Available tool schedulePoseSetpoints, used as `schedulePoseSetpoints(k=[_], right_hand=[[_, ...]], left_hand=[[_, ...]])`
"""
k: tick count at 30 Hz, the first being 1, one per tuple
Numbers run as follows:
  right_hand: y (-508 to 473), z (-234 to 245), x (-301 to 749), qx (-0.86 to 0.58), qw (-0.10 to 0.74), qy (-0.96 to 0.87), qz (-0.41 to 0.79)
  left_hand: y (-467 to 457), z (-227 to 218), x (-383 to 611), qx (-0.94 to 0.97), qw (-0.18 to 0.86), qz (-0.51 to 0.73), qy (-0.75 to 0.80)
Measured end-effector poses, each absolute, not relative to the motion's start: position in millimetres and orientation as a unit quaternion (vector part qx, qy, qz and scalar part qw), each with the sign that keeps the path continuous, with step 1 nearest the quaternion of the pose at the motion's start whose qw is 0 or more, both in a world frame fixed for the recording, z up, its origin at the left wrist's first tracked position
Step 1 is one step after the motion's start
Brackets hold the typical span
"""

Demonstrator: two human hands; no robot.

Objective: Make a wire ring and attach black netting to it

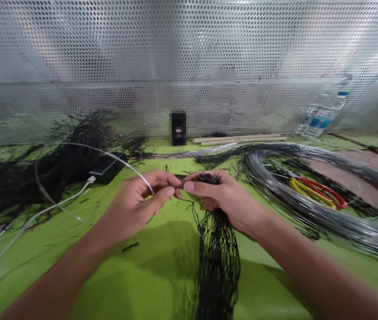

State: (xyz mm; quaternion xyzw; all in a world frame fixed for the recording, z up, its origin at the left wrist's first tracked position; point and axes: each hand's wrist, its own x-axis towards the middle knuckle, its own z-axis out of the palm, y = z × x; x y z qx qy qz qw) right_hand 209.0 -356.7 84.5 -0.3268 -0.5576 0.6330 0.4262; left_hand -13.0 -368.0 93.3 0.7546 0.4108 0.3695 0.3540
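My right hand (222,195) is closed around the bunched top of a black net (217,262), which hangs down toward me over the green table (149,266). My left hand (142,202) pinches a thin silver wire (122,162) between thumb and fingers, right against the net's top. The wire arcs away to the left in a loop. Both thumbs nearly touch at the centre.
A heap of black netting (25,178) lies at the left with a black charger block (107,168) and white cable (42,213). A large coil of silver wire (308,209) lies at the right with red and yellow scissors (315,191) on it. A perforated metal wall (189,66), water bottle (324,115) and small black box (178,128) stand behind.
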Motion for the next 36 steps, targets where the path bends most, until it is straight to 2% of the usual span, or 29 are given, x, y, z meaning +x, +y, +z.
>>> schedulePoseSetpoints(k=[6, 18, 24, 32, 36], right_hand=[[-356, 81, 204, -0.340, 0.404, -0.574, 0.626], [-359, 81, 200, -0.289, 0.468, -0.588, 0.593], [-363, 83, 201, -0.261, 0.458, -0.583, 0.619], [-368, 80, 202, -0.239, 0.423, -0.551, 0.678], [-367, 80, 201, -0.227, 0.432, -0.528, 0.696]], left_hand=[[-371, 101, -12, 0.760, 0.362, 0.352, 0.409], [-375, 109, -12, 0.753, 0.306, 0.378, 0.443], [-379, 113, -9, 0.727, 0.287, 0.419, 0.461], [-371, 106, -16, 0.689, 0.348, 0.472, 0.426], [-370, 106, -15, 0.649, 0.363, 0.541, 0.392]])
